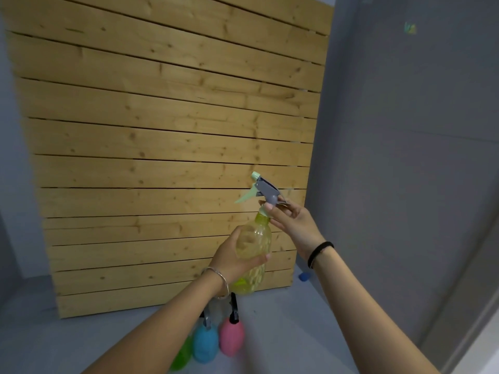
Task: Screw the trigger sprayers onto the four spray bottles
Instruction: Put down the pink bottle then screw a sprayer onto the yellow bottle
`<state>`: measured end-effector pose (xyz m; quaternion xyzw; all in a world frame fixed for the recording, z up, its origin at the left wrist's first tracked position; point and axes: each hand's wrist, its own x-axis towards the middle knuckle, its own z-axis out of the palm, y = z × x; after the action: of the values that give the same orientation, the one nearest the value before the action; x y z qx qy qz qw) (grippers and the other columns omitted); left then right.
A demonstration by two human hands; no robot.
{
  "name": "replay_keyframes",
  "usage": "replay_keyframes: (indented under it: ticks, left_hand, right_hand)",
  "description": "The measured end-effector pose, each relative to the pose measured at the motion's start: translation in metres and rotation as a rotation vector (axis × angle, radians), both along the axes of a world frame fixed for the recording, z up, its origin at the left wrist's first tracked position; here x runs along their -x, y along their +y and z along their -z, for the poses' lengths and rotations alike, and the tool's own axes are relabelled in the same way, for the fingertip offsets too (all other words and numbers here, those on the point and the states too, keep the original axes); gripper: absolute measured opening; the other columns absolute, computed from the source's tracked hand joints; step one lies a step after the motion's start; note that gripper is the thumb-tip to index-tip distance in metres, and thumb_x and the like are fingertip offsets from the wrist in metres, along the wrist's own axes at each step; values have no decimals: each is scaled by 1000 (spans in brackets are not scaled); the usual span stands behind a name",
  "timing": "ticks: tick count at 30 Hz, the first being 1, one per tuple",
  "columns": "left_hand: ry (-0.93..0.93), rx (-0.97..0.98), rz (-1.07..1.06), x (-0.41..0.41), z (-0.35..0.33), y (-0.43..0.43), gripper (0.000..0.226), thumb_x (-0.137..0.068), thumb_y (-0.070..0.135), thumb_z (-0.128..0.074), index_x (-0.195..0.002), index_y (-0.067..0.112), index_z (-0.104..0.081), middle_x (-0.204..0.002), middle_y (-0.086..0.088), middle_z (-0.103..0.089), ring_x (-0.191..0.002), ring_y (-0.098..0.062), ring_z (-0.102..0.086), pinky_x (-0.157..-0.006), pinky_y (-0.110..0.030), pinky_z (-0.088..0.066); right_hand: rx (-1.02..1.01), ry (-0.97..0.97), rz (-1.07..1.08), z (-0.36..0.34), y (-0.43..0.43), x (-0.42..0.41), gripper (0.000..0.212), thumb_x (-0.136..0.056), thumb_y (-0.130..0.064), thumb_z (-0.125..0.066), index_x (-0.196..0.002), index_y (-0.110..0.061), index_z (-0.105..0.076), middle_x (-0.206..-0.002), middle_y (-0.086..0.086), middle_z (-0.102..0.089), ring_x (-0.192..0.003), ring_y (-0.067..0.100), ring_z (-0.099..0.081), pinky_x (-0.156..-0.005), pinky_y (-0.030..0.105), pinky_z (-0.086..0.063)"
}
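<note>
I hold a clear yellow spray bottle (255, 244) up in the air, tilted slightly. My left hand (237, 256) wraps around its body. My right hand (293, 224) pinches the base of the grey and mint trigger sprayer (263, 188) that sits on the bottle's neck. Below my left arm, on the grey surface, stand a pink bottle (231, 338) with a black sprayer, a blue bottle (205, 346) with a grey sprayer, and a green bottle (183, 356) partly hidden by my forearm.
A tall panel of wooden slats (162, 144) stands upright close behind the bottles. A grey wall (405, 157) rises on the right. A small blue object (303, 276) lies on the surface by the panel's right corner.
</note>
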<state>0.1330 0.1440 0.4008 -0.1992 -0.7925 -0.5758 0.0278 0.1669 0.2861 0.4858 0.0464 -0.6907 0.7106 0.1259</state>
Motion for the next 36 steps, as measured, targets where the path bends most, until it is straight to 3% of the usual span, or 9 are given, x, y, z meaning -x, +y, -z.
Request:
replay_keyframes:
  ticks: [5,8,13,17,23,27,30,36]
  left_hand:
    - [37,-36,-2,-2,-8,1,56,-49,63,-76,-95,66,-45,-101,25,-63,-97,8,-57,-77,-15,-46]
    - [52,-55,14,-4,-9,3,56,-50,61,-77,-95,69,-44,-98,29,-63,-93,16,-56,-73,-6,-43]
    - [36,-77,76,-3,-7,10,58,-54,57,-80,-104,51,-51,-101,20,-66,-94,4,-62,-86,-25,-52]
    - [19,-148,75,-3,-13,16,53,-54,53,-80,-100,48,-55,-100,15,-68,-94,-2,-65,-85,-27,-53]
    - [-10,-166,95,-6,-19,17,43,-60,51,-78,-97,49,-57,-97,16,-69,-90,4,-64,-77,-18,-49]
    - [-54,-190,127,-8,-23,19,39,-60,49,-78,-93,54,-58,-92,22,-70,-87,4,-66,-70,-15,-51]
    - [-82,-168,189,-8,-24,15,41,-59,51,-78,-96,50,-60,-94,23,-70,-88,3,-67,-68,-12,-51]
    - [-2,-166,110,-4,-27,14,47,-56,51,-78,-97,50,-54,-94,26,-67,-88,9,-63,-68,-5,-47]
  right_hand:
    - [-19,48,-7,0,3,1,30,-86,-20,-64,-113,-8,-65,-111,6,-70,-106,15,-65,-94,25,-50]
    - [10,69,-9,4,8,2,24,-85,-21,-64,-107,-11,-67,-103,1,-73,-99,10,-68,-87,18,-52]
    - [-17,70,-44,10,10,4,24,-80,-32,-65,-99,-17,-69,-88,-7,-76,-89,4,-68,-74,13,-52]
    - [27,95,-43,9,11,8,27,-85,-28,-63,-105,-9,-68,-91,-4,-75,-91,8,-69,-82,18,-54]
    - [31,134,-14,5,11,11,9,-83,-21,-66,-90,-16,-69,-83,-9,-76,-84,1,-68,-70,11,-51]
    - [115,97,-102,5,15,13,26,-80,-23,-66,-103,-9,-67,-99,0,-75,-94,9,-69,-75,16,-53]
    - [89,47,-235,2,30,11,29,-80,-27,-63,-99,-6,-67,-107,5,-73,-101,13,-67,-84,21,-54]
    - [57,78,-102,2,23,15,26,-75,-28,-70,-96,-13,-70,-91,-2,-76,-91,10,-70,-75,16,-53]
